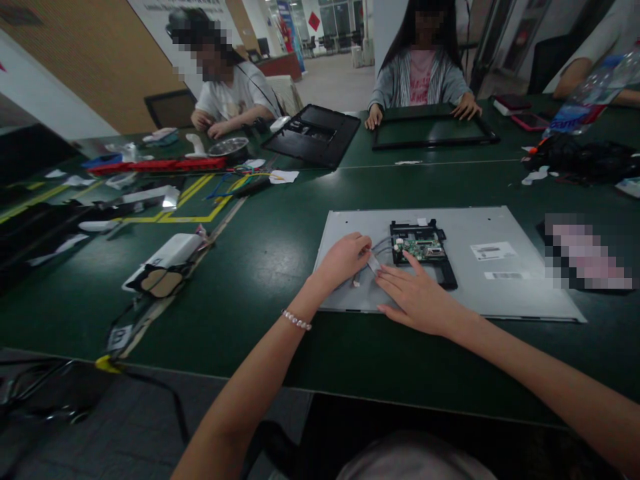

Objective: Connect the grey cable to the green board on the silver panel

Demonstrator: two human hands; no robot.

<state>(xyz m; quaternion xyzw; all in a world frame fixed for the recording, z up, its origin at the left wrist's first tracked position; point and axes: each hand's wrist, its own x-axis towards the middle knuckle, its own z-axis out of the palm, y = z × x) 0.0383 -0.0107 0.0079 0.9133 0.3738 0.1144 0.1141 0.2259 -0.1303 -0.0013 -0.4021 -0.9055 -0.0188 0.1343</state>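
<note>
A silver display panel [490,293] lies back side up on the table before me. On it sits a black bracket [447,275] with a green circuit board [423,249], and grey cables [383,244] run from the board toward the left. My left hand [343,259] has its fingers pinched on the upper end of a pale strip of tape [373,263] over the panel. My right hand [425,300] lies flat and low, fingers stretched out, with fingertips near the strip's lower end and one finger by the board's edge.
Across the table, a person rests their hands on a black frame [435,143]; another sits behind a black back cover [340,137]. A white power strip-like box [167,260] and cables lie left. A bottle [583,110] stands right, above a dark phone-like object [590,253].
</note>
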